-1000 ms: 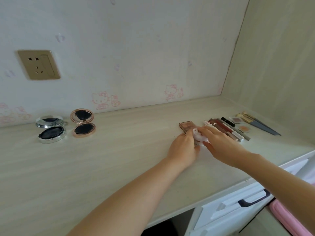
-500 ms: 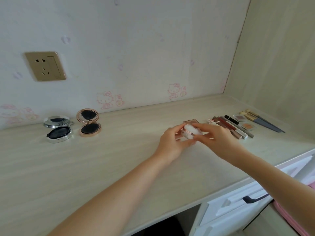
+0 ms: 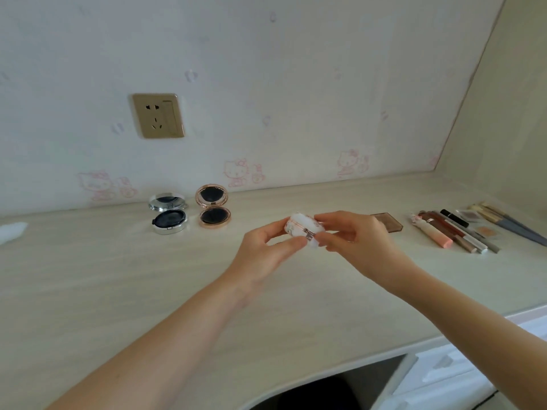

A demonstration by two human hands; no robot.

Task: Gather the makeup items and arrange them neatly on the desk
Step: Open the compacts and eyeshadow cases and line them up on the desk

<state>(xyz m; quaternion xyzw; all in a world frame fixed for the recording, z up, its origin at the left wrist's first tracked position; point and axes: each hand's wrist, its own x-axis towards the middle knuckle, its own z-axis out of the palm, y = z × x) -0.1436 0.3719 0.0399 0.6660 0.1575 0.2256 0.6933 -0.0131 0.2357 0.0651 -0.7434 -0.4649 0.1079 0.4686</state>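
A small white compact [image 3: 302, 227] with a rose-gold seam is held above the desk [image 3: 118, 285] between both hands. My left hand [image 3: 265, 250] grips its left and lower side, and my right hand [image 3: 352, 238] pinches its right side. Behind my right hand lies a brown eyeshadow palette [image 3: 388, 222]. A row of lip tubes and pencils [image 3: 450, 232] lies to the right, with brushes [image 3: 509, 221] at the far right. Two open round compacts stand by the wall: a silver one [image 3: 169, 213] and a rose-gold one [image 3: 213, 209].
A wall socket [image 3: 158, 115] sits above the compacts. A side wall [image 3: 503, 128] closes the desk on the right. White drawers [image 3: 450, 377] lie under the desk's front edge at the right. A pale white thing [image 3: 11, 232] lies at the far left.
Both hands lifted the white compact from beside the brown palette and carried it left. The view has swung left, so the palette and tubes now sit further right.
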